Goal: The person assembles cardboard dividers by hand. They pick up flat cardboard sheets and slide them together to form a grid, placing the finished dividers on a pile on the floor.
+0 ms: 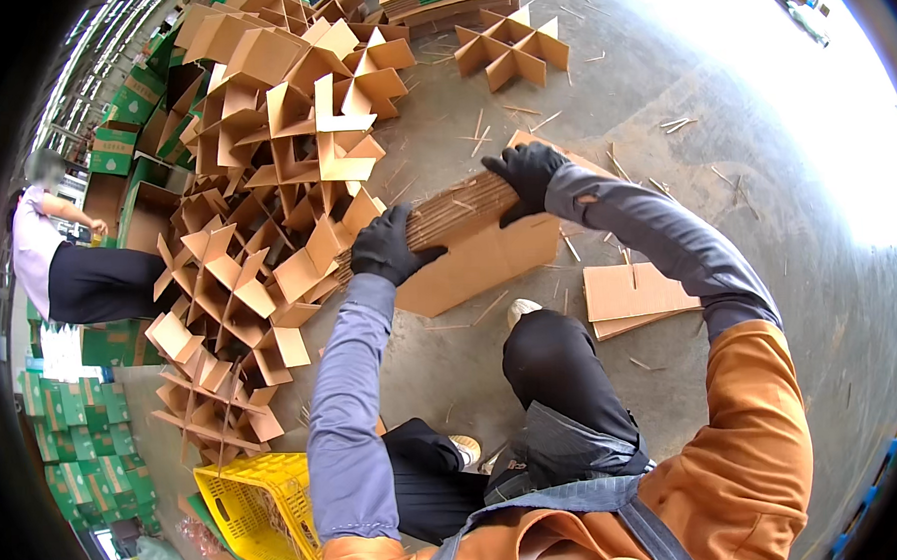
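Both hands wear black gloves and grip the top edge of an upright stack of brown cardboard sheets (488, 263) in front of my knees. My left hand (389, 248) clasps the stack's left end, its thumb lying along the near face. Farther right, my right hand (529, 176) wraps over the top edge, with the thumb on the near side. The stack's lower edge is at or close to the floor; I cannot tell whether it touches. Beside my right knee, a few slotted flat cardboard pieces (634, 297) lie on the concrete.
A tall heap of assembled cardboard dividers (292, 137) crowds the left, and a single divider (512, 49) stands beyond the stack. A yellow plastic crate (254, 519) tilts near my left side. Green boxes (84, 416) and a person (87, 246) are farther left. Cardboard strips litter the floor.
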`<state>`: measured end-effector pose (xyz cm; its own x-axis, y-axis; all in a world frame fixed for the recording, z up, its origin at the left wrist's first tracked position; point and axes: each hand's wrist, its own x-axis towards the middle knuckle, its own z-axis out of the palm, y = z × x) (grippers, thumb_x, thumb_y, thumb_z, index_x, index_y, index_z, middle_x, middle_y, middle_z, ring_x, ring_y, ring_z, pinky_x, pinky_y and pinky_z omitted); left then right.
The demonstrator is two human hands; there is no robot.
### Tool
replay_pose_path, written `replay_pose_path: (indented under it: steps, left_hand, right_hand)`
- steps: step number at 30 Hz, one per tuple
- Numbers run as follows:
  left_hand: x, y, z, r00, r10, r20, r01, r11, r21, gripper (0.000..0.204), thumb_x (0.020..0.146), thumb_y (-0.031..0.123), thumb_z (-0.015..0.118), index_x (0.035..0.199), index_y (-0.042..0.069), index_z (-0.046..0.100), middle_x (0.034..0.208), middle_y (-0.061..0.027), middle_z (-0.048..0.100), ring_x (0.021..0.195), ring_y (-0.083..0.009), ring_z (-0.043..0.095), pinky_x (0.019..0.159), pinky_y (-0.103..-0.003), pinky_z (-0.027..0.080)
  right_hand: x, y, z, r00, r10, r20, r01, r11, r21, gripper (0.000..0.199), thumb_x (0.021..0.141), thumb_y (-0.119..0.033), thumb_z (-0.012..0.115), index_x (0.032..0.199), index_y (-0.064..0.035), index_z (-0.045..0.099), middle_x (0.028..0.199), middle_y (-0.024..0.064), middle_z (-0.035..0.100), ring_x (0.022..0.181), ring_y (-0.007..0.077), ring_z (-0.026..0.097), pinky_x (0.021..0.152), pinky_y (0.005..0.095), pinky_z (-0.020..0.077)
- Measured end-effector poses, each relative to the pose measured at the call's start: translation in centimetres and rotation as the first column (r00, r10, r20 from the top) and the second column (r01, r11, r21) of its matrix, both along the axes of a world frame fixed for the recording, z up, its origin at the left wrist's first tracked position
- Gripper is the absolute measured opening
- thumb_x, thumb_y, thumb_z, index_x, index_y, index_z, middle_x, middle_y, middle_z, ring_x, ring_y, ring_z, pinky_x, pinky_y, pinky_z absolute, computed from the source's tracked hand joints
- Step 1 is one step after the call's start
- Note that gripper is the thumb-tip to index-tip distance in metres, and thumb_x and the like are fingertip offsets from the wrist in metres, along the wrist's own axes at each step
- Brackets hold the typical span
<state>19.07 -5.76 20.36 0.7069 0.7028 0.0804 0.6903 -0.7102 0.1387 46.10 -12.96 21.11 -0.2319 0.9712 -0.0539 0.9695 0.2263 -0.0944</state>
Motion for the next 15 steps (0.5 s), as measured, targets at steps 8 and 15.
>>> replay_pose_path:
  steps: [8, 15]
  left_hand:
    - [1.7, -0.6, 2.0, 0.872, 0.478, -0.11, -0.49, 0.858, -0.153, 0.087, 0.055, 0.071, 0.068, 0.108, 0.004, 0.049, 0.104, -0.0216, 0.06, 0.091, -0.0354, 0.062, 0.074, -0.044, 0.05]
    - [-2.8, -1.5, 0.4, 0.999, 0.048, -0.014, -0.049, 0.998, -0.034, 0.083, 0.054, 0.069, 0.07, 0.103, 0.005, 0.05, 0.098, -0.0181, 0.061, 0.088, -0.0348, 0.061, 0.077, -0.044, 0.049]
  right_hand:
    - [-5.8, 2.2, -0.6, 0.837, -0.522, -0.162, 0.536, 0.843, 0.05, 0.073, 0.062, -0.055, 0.072, 0.105, 0.0001, 0.054, 0.097, 0.0236, 0.063, 0.091, 0.0326, 0.063, 0.076, 0.0405, 0.0509]
    - [-1.9, -2.8, -0.4, 0.997, -0.056, -0.044, 0.06, 0.995, 0.08, 0.081, 0.054, -0.06, 0.075, 0.106, -0.002, 0.052, 0.094, 0.0187, 0.061, 0.091, 0.0347, 0.06, 0.08, 0.0413, 0.0479]
